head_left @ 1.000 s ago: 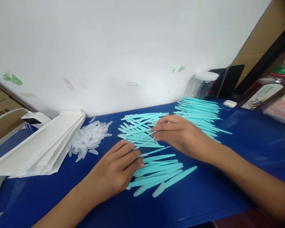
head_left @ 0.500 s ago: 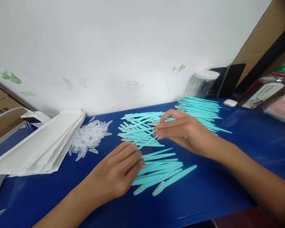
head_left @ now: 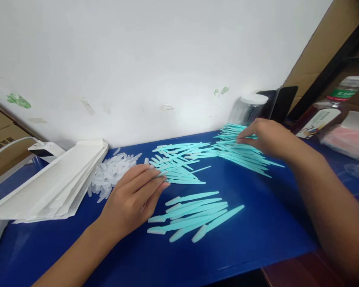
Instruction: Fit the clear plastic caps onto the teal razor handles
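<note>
My left hand is closed, its fingertips pinching turquoise eyebrow razors, whose thin handles point up and right over a jumbled middle pile. Just above its index finger shows a translucent white blade cap. At the back right, my right hand reaches into a larger heap of eyebrow razors, thumb and fingers pinched on a razor there; the exact grip is partly hidden. Nearer the front lies a loose row of several razors, handles pointing right. More blade caps are heaped left of the middle pile.
White paper sleeves lie stacked at the left, beside a white device with a cable. A clear jar with a white lid, a dark phone-like slab and a bottle stand at the back right on the blue table.
My right hand has left the razors near my left hand and moved right to the far heap. My left hand has shifted left and slightly up, uncovering the front row's blade ends.
</note>
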The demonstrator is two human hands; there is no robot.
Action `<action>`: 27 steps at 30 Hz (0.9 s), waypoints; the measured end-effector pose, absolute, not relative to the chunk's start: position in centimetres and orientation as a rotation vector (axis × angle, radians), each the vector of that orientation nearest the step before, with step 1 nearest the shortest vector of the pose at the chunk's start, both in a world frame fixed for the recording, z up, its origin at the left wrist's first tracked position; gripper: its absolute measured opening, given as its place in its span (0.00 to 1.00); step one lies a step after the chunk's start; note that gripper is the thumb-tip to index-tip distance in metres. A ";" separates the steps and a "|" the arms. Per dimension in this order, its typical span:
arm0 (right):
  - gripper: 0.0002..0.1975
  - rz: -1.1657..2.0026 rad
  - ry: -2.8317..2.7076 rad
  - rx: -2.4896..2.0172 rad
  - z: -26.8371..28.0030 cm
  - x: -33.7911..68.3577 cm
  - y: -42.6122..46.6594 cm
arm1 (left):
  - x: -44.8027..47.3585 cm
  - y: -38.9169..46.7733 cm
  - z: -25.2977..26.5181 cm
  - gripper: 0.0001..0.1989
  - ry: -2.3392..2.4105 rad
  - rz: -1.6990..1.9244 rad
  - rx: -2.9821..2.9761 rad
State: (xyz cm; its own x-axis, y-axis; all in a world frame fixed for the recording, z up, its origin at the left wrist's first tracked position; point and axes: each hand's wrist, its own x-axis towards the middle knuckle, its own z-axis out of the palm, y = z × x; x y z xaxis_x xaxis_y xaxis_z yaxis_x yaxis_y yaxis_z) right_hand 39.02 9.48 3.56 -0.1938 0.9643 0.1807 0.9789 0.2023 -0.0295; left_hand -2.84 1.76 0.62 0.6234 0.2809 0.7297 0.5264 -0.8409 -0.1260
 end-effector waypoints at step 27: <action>0.10 0.227 -2.445 -0.730 1.4 26.5 3.4 | -2.1 2.0 -0.3 0.11 -0.683 -1.055 -2.578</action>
State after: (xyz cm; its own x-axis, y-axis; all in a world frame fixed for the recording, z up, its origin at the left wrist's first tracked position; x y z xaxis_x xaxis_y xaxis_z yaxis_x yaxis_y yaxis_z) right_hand 26.55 3.43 1.37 -0.6874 0.5481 0.4766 0.4512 0.8364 -0.3112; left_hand -2.08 1.99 -0.32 0.6230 0.3209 0.7134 0.5199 -0.8513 -0.0711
